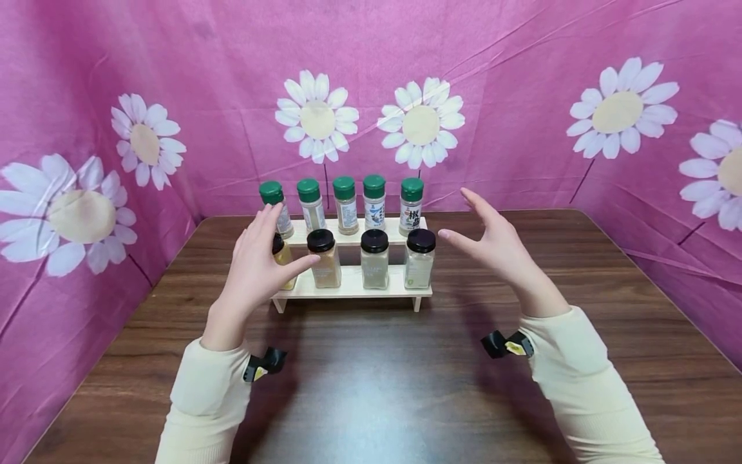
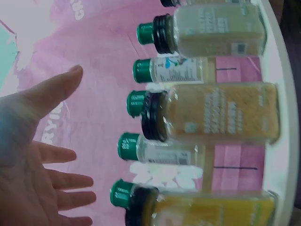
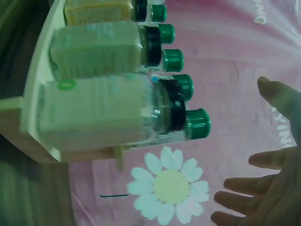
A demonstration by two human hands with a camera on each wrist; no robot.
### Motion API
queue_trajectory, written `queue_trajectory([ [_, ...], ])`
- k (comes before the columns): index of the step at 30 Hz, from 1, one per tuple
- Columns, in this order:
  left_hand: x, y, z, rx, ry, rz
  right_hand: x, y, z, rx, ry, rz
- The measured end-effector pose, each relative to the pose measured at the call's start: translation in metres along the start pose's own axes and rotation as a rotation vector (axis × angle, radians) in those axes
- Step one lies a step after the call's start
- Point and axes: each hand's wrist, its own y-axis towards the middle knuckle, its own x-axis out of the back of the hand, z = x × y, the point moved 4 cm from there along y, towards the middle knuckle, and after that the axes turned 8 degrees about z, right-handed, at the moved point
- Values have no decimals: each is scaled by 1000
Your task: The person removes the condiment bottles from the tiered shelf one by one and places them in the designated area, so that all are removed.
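A two-step pale wooden rack (image 1: 353, 293) holds spice bottles in two rows. Black-lidded square jars stand on the lower step: a yellow one (image 2: 216, 209) at the left, an orange-brown one (image 1: 326, 270) beside it, and greyish-green jars (image 1: 374, 270) to the right. Green-capped bottles (image 1: 346, 209) line the upper step. My left hand (image 1: 252, 264) hovers at the rack's left end with fingers extended and thumb spread, partly covering the yellow jar in the head view. Off the right end, my right hand (image 1: 495, 245) is raised, its thumb pointing toward the rightmost jar (image 1: 418, 267). Both hands hold nothing.
The rack stands toward the back of a dark wood-grain table (image 1: 371, 386). Behind and at both sides hangs a pink cloth (image 1: 232, 51) printed with white daisies. Small black cameras (image 1: 266, 365) are strapped at both wrists over cream sleeves (image 1: 205, 406).
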Motion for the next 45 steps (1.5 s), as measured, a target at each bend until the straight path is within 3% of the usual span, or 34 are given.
queue_trajectory([
  [8,-9,-12,15,-43,-144,-130,-22,-7,-11,87,252,-153],
  [16,-21,-23,31,18,-240,-274,-49,-8,-20,130,507,-283],
  [23,-32,-26,53,81,-279,-330,-68,-3,-35,154,497,-305],
  [31,-36,-27,75,134,-373,-382,-88,1,-47,142,560,-266],
  [36,-42,-27,87,158,-426,-358,-91,-3,-37,71,557,-259],
  [45,-57,-28,105,175,-463,-310,-101,-4,-42,-9,509,-229],
])
